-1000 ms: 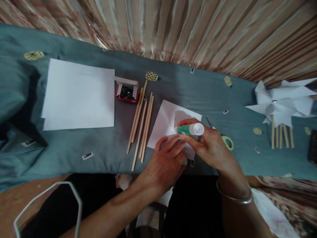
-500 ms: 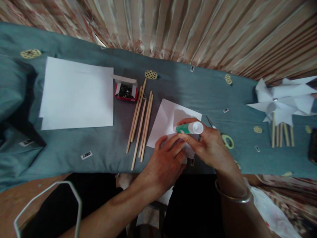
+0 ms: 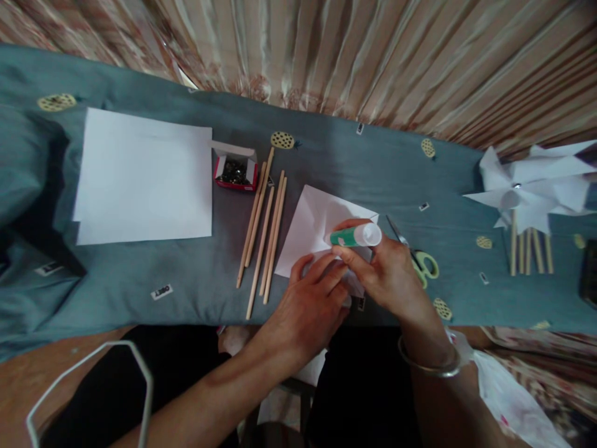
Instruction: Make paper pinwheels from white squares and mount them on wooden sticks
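A white paper square (image 3: 303, 233) with crease lines lies turned at an angle on the cloth. My right hand (image 3: 389, 267) is closed around a green-and-white glue stick (image 3: 345, 236), its inner end down at the paper's middle. Beside it, my left hand (image 3: 319, 298) holds the paper against the table with bent fingers. A small white bit (image 3: 347, 302) shows at that hand's lower edge; I cannot tell what it is. Scissors with light green handles (image 3: 426, 264) lie just right of my right hand.
Several wooden sticks (image 3: 265, 242) lie left of the paper. Past them are an open small box (image 3: 236, 174) of dark metallic pieces and white paper sheets (image 3: 144, 180). Paper pinwheels (image 3: 517, 190) on sticks lie far right. A pleated curtain (image 3: 298, 56) hangs behind the table.
My right hand and the glue stick have shifted slightly left and up over the paper. More of the scissors' handles now shows. My left hand stays almost where it was.
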A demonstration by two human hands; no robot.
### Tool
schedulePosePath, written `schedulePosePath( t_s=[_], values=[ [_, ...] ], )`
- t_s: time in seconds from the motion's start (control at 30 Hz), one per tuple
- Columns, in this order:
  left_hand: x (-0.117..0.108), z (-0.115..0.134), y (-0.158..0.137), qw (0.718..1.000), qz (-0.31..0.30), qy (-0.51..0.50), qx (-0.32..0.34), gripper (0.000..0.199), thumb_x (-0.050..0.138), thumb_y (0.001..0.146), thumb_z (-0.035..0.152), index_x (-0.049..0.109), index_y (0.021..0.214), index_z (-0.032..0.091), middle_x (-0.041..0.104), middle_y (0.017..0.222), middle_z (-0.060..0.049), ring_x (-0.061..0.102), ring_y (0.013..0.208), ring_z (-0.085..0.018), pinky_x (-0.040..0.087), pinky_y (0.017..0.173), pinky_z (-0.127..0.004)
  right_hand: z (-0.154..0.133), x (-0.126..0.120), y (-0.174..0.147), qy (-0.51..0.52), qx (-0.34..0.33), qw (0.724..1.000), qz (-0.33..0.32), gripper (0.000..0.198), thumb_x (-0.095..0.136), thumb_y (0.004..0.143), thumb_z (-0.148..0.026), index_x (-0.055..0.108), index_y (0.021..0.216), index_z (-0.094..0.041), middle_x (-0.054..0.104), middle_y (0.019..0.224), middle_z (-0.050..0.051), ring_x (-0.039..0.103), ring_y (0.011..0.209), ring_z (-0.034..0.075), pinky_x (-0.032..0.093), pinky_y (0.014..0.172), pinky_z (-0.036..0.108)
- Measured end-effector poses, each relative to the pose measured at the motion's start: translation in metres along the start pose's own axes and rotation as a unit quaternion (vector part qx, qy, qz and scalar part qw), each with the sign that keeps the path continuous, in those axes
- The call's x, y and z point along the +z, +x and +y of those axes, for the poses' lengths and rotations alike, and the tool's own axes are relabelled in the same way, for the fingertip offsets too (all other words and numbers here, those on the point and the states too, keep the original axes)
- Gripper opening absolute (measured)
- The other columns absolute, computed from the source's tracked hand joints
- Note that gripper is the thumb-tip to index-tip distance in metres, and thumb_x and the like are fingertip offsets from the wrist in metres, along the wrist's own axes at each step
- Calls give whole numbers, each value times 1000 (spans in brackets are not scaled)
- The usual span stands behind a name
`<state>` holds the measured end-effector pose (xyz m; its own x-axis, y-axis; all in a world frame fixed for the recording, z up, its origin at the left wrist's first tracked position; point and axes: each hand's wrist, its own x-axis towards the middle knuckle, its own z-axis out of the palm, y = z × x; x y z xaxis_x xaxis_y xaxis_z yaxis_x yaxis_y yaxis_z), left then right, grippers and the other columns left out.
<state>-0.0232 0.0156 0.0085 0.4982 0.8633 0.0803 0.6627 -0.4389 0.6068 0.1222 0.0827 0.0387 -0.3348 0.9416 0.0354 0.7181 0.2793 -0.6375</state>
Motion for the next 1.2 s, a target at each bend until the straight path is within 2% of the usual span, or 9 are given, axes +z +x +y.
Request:
schedulePosePath(
  t_s=[0.17, 0.3, 0.4, 0.57, 0.67, 0.8, 0.87, 1.0, 1.2],
  values=[
    [-4, 0, 0, 1000, -5, 0, 2, 20, 58, 89, 27, 64, 103, 15, 61, 133, -8, 41, 136, -28, 30, 113, -50, 13, 2, 2, 185, 120, 975, 31, 24, 71, 78, -39, 68, 91, -19, 73, 87, 3, 69, 81, 19, 54, 79, 33],
    [-5, -1, -1, 1000, -3, -4, 8, 18, 59, 88, 25, 64, 102, 15, 61, 133, -10, 40, 137, -29, 29, 113, -51, 25, -1, 3, 424, 189, 880, 101, 26, 80, 68, -41, 70, 83, -22, 72, 80, -3, 68, 76, 13, 57, 78, 28],
    [-3, -1, -2, 1000, 10, -19, 9, 18, 60, 88, 23, 63, 103, 15, 61, 132, -11, 40, 137, -29, 29, 113, -52, 32, -8, 1, 510, 195, 824, 150, 17, 79, 72, -37, 71, 81, -25, 73, 85, -5, 69, 82, 10, 56, 86, 26],
    [-14, 0, -6, 986, 76, -148, 9, 19, 56, 90, 19, 62, 108, 16, 59, 134, -12, 41, 137, -26, 32, 113, -51, 40, -20, -6, 535, 181, 810, 158, 14, 68, 81, -41, 69, 85, -28, 74, 96, -2, 69, 99, 18, 53, 99, 41],
    [-22, -1, -5, 934, 141, -319, -77, 23, 60, 88, 23, 64, 110, 18, 65, 125, -11, 56, 121, -22, 44, 103, -41, 35, -24, -14, 532, 169, 818, 136, 21, 61, 84, -47, 69, 88, -29, 74, 103, 0, 67, 108, 20, 49, 104, 46],
    [-30, -4, -1, 787, 192, -535, -241, 31, 74, 76, 31, 70, 103, 18, 73, 92, -4, 66, 83, -17, 53, 76, -29, 18, -19, -26, 544, 183, 815, 83, 28, 66, 80, -51, 70, 92, -26, 74, 104, 4, 70, 99, 21, 53, 99, 45],
    [-33, -3, 0, 740, 195, -585, -269, 35, 79, 68, 30, 71, 99, 18, 73, 86, -3, 64, 76, -14, 52, 71, -26, 9, -14, -30, 558, 183, 806, 69, 25, 71, 76, -48, 70, 88, -26, 75, 100, 2, 71, 89, 19, 56, 95, 43],
    [-38, -1, -1, 708, 213, -616, -273, 37, 84, 59, 28, 74, 93, 18, 74, 87, -2, 64, 76, -13, 52, 73, -25, -4, -4, -33, 581, 172, 794, 34, 21, 77, 71, -45, 72, 78, -25, 76, 91, 1, 71, 81, 16, 60, 85, 37],
    [-42, 2, -9, 712, 208, -615, -269, 38, 86, 56, 26, 74, 91, 17, 74, 82, -2, 63, 69, -11, 51, 67, -23, -12, 1, -36, 589, 187, 786, 31, 20, 82, 66, -40, 73, 76, -25, 76, 88, 1, 70, 79, 16, 61, 79, 33]
  ],
)
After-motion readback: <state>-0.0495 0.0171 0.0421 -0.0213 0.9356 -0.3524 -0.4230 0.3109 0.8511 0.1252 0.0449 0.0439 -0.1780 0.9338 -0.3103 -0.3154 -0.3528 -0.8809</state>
